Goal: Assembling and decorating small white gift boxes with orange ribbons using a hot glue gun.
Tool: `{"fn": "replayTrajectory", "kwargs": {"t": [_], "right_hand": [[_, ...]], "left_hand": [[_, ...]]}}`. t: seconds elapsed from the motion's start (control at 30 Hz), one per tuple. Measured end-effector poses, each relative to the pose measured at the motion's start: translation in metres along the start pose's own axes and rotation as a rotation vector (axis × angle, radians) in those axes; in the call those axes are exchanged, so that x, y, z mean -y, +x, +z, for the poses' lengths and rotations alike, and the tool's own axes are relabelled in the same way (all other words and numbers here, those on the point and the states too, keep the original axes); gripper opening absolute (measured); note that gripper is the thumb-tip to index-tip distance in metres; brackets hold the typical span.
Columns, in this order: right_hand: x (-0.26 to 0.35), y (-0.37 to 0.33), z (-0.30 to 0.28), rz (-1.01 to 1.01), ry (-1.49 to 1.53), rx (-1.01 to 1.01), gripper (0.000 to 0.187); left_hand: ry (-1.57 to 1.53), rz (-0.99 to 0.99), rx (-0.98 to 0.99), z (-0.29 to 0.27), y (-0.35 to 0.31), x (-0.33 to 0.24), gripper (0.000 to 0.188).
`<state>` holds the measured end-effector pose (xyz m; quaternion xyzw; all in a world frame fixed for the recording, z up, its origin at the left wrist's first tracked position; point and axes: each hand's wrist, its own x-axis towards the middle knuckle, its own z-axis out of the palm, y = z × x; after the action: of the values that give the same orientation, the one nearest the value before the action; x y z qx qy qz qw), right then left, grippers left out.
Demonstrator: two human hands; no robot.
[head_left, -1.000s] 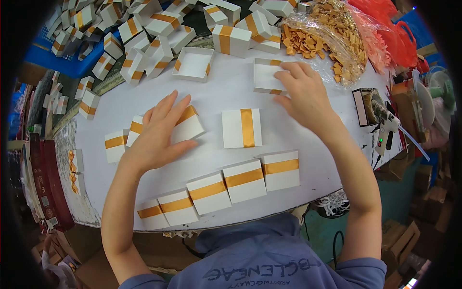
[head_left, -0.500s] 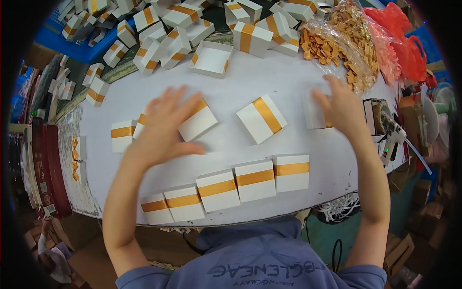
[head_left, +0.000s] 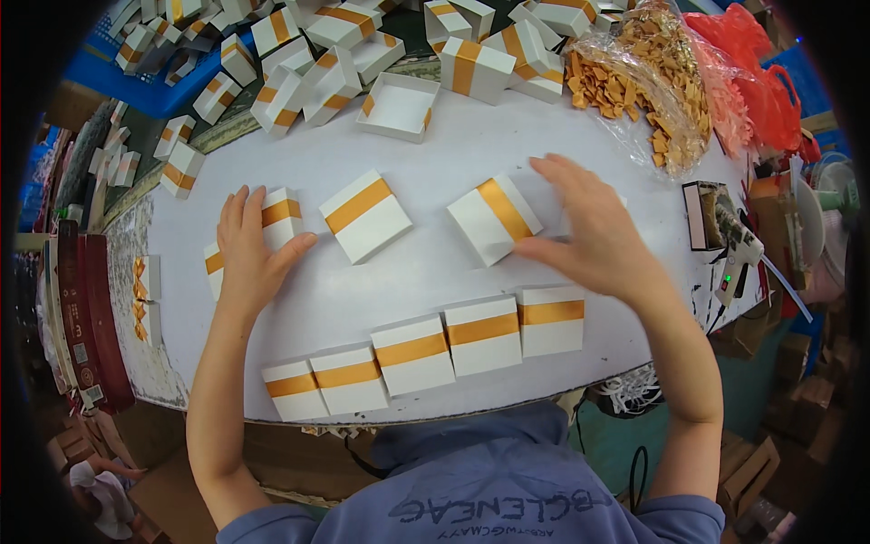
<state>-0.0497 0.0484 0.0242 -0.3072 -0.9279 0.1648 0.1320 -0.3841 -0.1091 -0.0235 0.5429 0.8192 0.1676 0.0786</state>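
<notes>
My left hand [head_left: 251,249] rests at the left over two white lidded boxes with gold ribbon bands, fingers extended and thumb spread. One of them, a white box [head_left: 283,210], shows between fingers and thumb; the other, a white box [head_left: 214,263], is mostly covered. Right of them a banded box [head_left: 366,218] sits untouched. My right hand [head_left: 594,227] is open beside a tilted banded box [head_left: 494,220], its thumb at that box's right corner. Another box behind the right hand is almost wholly hidden. Nearer me, several banded boxes [head_left: 412,355] stand in a slanting row.
Loose banded box parts [head_left: 331,86] are heaped at the back, with a blue basket [head_left: 149,95] at far left. A clear bag of gold bows [head_left: 671,109] and a red bag [head_left: 770,100] lie back right. A glue gun [head_left: 739,263] is on the right; two bow-topped boxes [head_left: 149,276] stand left.
My left hand has moved left and toward me, uncovering the middle banded box. My right hand has moved left, to the tilted box. The near row has barely shifted.
</notes>
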Motion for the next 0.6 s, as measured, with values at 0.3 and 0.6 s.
{"fn": "replayTrajectory", "kwargs": {"t": [0.3,0.6], "right_hand": [[0.030,0.036,0.027,-0.190,0.030,0.072,0.087],[-0.035,0.005,-0.006,0.208,-0.034,0.244,0.083]], "left_hand": [[0.132,-0.034,0.236,-0.031,-0.008,-0.006,0.091],[0.040,0.038,0.277,-0.033,-0.015,-0.005,0.093]]}}
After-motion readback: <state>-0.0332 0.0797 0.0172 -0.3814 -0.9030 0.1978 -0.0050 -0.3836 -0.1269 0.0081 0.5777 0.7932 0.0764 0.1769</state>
